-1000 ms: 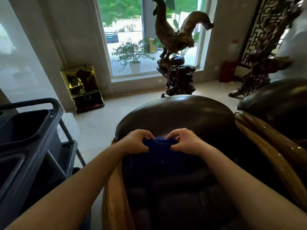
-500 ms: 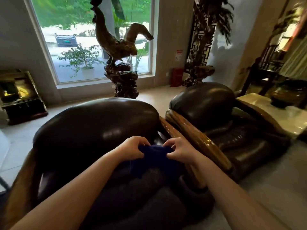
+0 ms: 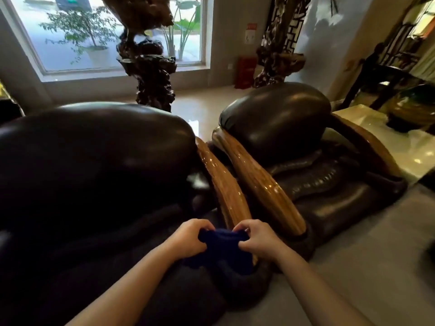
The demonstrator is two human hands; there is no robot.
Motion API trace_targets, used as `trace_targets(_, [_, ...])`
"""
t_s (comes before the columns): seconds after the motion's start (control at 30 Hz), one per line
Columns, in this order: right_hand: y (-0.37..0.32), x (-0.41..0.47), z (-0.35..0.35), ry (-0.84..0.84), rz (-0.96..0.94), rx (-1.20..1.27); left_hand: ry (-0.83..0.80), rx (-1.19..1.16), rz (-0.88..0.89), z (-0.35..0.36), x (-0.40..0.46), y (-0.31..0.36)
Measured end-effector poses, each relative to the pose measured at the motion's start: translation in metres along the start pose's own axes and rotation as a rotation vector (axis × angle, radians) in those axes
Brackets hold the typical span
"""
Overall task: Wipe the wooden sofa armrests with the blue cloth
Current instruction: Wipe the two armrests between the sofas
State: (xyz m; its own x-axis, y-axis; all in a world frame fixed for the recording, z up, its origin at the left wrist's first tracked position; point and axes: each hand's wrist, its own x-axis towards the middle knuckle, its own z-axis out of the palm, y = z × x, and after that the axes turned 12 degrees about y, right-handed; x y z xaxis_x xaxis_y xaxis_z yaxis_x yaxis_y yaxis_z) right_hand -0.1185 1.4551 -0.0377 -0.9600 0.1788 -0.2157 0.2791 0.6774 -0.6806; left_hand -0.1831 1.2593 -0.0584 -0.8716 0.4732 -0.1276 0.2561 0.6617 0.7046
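The dark blue cloth (image 3: 224, 248) is bunched between both hands at the lower centre. My left hand (image 3: 188, 240) grips its left side and my right hand (image 3: 257, 238) grips its right side. They hold it at the near end of a glossy wooden armrest (image 3: 221, 184) on the right side of a dark leather sofa chair (image 3: 94, 165). A second wooden armrest (image 3: 261, 184) runs alongside it and belongs to the neighbouring leather chair (image 3: 277, 118). That chair's far armrest (image 3: 367, 142) curves along its right side.
A tall dark carved wood sculpture (image 3: 148, 67) stands on the floor behind the chairs before a large window (image 3: 106, 31). A second carving (image 3: 275, 55) and a red box (image 3: 244, 71) stand by the back wall. A pale low table (image 3: 400, 142) sits far right.
The view has swung right and down. Both hands with the cloth have shifted from the middle of the left chair to the near end of its right armrest.
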Motion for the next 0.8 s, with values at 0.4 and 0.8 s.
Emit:
trace_targets(0.4, [0.144, 0.163, 0.002, -0.073, -0.066, -0.135, 0.062, -0.011, -0.204, 0.131, 0.146, -0.034])
trace_targets(0.8, [0.228, 0.244, 0.024, -0.155, -0.202, -0.127, 0.167, -0.076, -0.343, 0.208, 0.203, -0.065])
